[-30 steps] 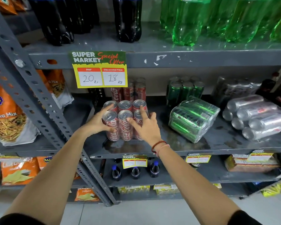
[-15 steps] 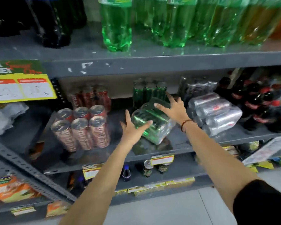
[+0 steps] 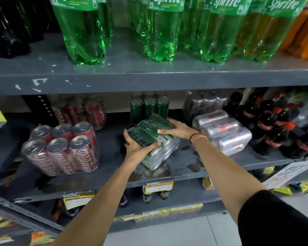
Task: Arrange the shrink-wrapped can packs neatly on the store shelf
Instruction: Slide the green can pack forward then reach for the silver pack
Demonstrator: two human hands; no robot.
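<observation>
Both hands clamp the green can pack (image 3: pixel 149 134): my left hand (image 3: pixel 137 148) at its near corner, my right hand (image 3: pixel 178 128) on its far top. It lies tilted between the red pack (image 3: pixel 64 148) and silver pack (image 3: pixel 222 132). Probably heavy, with slippery wrap, so I'd grip the ends.

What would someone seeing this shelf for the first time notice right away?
Probably the two bare hands gripping the green can pack lying tilted at the middle shelf's centre, left hand at its near end, right hand over its far side. Next, the upright red cola can pack to the left and the silver can pack lying on its side to the right. Above stands a row of green Sprite bottles.
</observation>
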